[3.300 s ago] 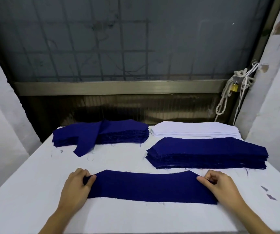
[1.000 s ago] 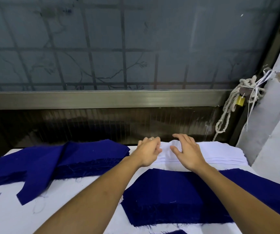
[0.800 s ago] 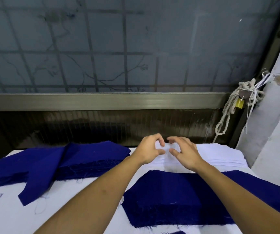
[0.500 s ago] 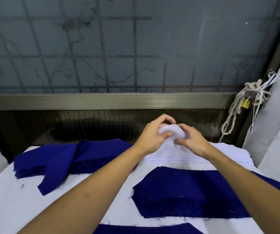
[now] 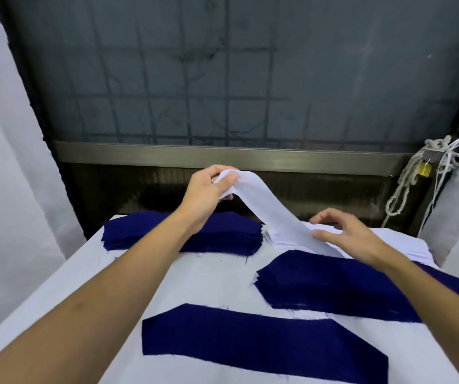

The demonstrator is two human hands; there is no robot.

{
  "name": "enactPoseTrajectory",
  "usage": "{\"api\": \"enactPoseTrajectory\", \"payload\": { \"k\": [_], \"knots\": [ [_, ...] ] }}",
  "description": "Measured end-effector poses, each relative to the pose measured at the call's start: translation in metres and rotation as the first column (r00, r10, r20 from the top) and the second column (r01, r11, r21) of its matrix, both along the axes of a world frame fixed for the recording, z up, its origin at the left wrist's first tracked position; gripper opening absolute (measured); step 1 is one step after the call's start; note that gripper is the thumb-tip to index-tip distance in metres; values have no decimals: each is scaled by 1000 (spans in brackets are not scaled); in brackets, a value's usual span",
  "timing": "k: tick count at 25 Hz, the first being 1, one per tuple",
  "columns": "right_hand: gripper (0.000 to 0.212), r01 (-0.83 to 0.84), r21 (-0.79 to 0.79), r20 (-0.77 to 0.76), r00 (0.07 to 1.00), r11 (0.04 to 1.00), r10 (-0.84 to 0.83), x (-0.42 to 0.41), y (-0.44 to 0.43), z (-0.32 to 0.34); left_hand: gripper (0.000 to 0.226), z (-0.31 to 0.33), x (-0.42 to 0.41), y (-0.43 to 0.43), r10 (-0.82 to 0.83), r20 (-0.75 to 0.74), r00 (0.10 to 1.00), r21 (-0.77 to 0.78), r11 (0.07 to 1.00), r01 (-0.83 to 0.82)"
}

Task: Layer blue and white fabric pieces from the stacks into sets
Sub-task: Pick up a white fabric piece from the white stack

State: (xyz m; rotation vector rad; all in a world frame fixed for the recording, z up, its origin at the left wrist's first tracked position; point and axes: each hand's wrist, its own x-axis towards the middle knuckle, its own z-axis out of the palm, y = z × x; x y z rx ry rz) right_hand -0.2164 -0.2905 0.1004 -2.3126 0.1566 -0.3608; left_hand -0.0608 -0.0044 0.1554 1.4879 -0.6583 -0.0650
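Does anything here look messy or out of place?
Nothing serious. The left hand pinches one end of a white piece up off the white stack, so it sags; loose threads fray from the near blue stack.

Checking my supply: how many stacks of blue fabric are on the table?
2. The far blue stack lies partly behind the left forearm; the right blue stack lies just in front of the white pile. The near blue piece is one layer.
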Motion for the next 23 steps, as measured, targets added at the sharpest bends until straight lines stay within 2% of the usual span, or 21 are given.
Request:
{"api": "enactPoseTrajectory", "payload": {
  "k": [2, 3, 6, 8, 11, 13, 15, 18, 21, 23],
  "knots": [
    [47, -66, 48, 49, 997, 997, 64, 10, 44, 0, 15, 4, -15, 4, -119, 1, 993, 67, 991, 119],
    [49, -106, 102, 86, 992, 989, 98, 16, 66, 3, 15, 8, -24, 5, -163, 9, 987, 78, 984, 162],
    [16, -165, 196, 222, 968, 966, 121, 29, 106, 16, 15, 31, -40, 10, -136, 47, 990, 7, 991, 136],
    [17, -133, 187, 251, 964, 973, 83, 21, 105, 21, 15, 49, -39, 24, -45, 52, 998, -70, 996, 49],
    [31, -143, 207, 161, 981, 968, 111, -2, 84, 21, 18, 62, -27, 51, -10, -5, 1000, -147, 989, 10],
    [27, -184, 240, 58, 983, 953, 175, -14, 77, 15, 19, 57, -20, 64, -7, -48, 999, -178, 984, -2],
    [26, -141, 183, -38, 988, 973, 150, -22, 69, 7, 19, 46, -15, 71, 40, -80, 996, -174, 983, -54],
    [31, -33, 157, -100, 994, 987, 49, -42, 52, -11, 17, 13, -11, 81, 187, -94, 978, -83, 977, -195],
    [28, 90, 266, -110, 992, 960, -63, -67, 42, -32, 14, -43, -21, 92, 312, -110, 944, 28, 950, -311],
    [34, 188, 326, -83, 982, 926, -170, -81, 42, -50, 8, -87, -33, 95, 367, -124, 922, 98, 929, -357]
  ]
}}
